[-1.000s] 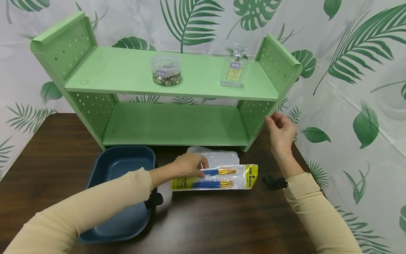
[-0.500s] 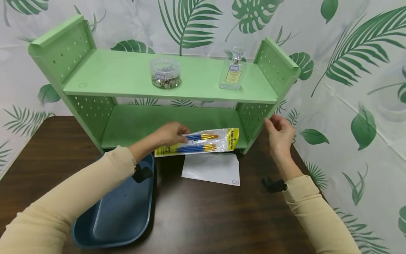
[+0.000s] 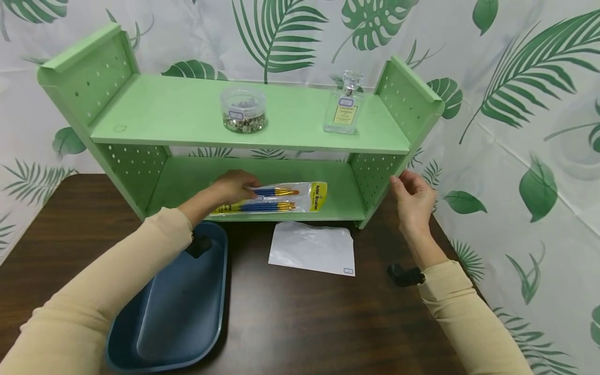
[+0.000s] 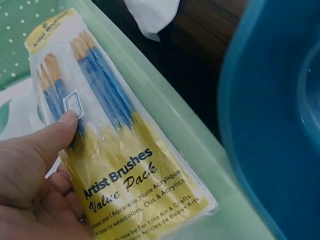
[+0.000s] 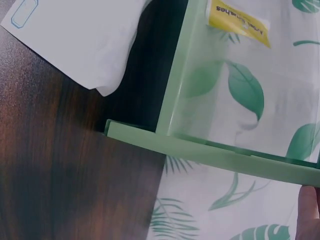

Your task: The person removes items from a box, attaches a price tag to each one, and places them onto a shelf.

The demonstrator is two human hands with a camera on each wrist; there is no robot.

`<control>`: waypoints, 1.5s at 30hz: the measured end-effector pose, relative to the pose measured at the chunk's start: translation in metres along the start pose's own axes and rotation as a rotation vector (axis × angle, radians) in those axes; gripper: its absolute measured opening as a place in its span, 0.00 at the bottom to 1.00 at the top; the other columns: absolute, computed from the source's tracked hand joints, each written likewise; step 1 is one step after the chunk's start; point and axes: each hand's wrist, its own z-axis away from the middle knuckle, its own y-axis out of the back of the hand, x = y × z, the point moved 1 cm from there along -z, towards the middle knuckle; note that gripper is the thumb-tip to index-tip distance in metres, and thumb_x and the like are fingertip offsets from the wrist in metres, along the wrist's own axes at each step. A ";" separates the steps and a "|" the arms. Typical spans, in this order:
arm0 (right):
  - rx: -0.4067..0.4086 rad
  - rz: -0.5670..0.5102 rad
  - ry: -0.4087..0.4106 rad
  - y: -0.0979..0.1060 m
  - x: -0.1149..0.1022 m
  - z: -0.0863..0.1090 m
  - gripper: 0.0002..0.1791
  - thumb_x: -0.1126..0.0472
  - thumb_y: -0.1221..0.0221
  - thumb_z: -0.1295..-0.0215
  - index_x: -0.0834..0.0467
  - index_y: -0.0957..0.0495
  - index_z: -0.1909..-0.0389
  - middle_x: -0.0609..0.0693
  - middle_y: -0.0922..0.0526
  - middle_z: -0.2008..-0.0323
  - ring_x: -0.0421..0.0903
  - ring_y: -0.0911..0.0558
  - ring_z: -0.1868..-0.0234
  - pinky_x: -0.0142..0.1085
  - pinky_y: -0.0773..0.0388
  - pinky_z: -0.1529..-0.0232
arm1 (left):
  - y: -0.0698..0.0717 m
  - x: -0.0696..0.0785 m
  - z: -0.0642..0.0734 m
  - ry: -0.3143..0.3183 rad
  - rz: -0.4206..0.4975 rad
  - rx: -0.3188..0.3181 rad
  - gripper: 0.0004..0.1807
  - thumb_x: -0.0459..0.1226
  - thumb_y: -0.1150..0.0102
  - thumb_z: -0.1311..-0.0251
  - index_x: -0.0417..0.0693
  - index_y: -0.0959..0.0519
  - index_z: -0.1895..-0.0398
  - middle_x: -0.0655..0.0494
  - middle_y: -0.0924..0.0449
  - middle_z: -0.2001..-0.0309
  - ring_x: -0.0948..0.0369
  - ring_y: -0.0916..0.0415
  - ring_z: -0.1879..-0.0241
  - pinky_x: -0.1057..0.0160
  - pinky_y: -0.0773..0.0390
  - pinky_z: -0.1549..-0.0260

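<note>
My left hand (image 3: 233,186) pinches a clear and yellow pack of artist paintbrushes (image 3: 276,200), thumb on top beside a small white label, as the left wrist view shows. The pack (image 4: 115,180) lies along the front of the lower board of a green two-tier shelf (image 3: 290,117), its printed end towards the right side panel. At that panel's outer edge, my right hand (image 3: 417,200) grips the shelf with thumb and curled fingers. In the right wrist view only one fingertip (image 5: 308,202) shows against the green edge; the other fingers are out of that frame.
On the upper board stand a clear round jar (image 3: 244,111) of small bits and a glass perfume bottle (image 3: 343,110). A flat white paper item (image 3: 313,247) lies on the dark wooden table (image 3: 300,323) before the shelf. A deep blue tray (image 3: 183,307) sits under my left forearm.
My left hand has carried the paintbrush pack from over the white paper item up and left onto the lower board. The white paper item is now uncovered. My right hand has stayed at the panel.
</note>
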 end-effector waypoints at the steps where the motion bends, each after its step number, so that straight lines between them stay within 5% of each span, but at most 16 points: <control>1: 0.001 0.006 0.001 0.000 0.001 0.000 0.09 0.66 0.38 0.41 0.65 0.20 0.61 0.43 0.21 0.72 0.37 0.23 0.69 0.21 0.24 0.70 | -0.001 -0.002 -0.001 0.005 -0.005 0.001 0.20 0.34 0.46 0.36 0.36 0.28 0.42 0.39 0.27 0.42 0.45 0.30 0.43 0.49 0.28 0.45; 12: 0.003 0.049 0.041 -0.002 -0.001 -0.001 0.12 0.65 0.37 0.41 0.67 0.20 0.59 0.40 0.21 0.73 0.35 0.23 0.70 0.21 0.25 0.70 | -0.008 -0.021 -0.005 0.086 -0.067 0.070 0.20 0.37 0.46 0.35 0.41 0.27 0.41 0.43 0.26 0.42 0.46 0.29 0.44 0.45 0.31 0.45; 23: -0.005 0.032 0.028 -0.002 -0.002 -0.003 0.10 0.66 0.38 0.40 0.66 0.20 0.58 0.41 0.21 0.72 0.35 0.23 0.70 0.21 0.25 0.71 | -0.015 -0.026 -0.006 0.082 -0.156 0.164 0.16 0.37 0.44 0.37 0.43 0.23 0.46 0.45 0.22 0.46 0.46 0.28 0.46 0.42 0.35 0.46; 45: -0.008 0.006 0.006 0.003 0.001 -0.001 0.07 0.65 0.37 0.41 0.63 0.20 0.62 0.42 0.20 0.73 0.36 0.23 0.70 0.21 0.24 0.70 | -0.029 -0.032 -0.004 0.095 -0.069 0.294 0.24 0.39 0.39 0.41 0.44 0.27 0.42 0.42 0.28 0.43 0.45 0.36 0.41 0.39 0.42 0.41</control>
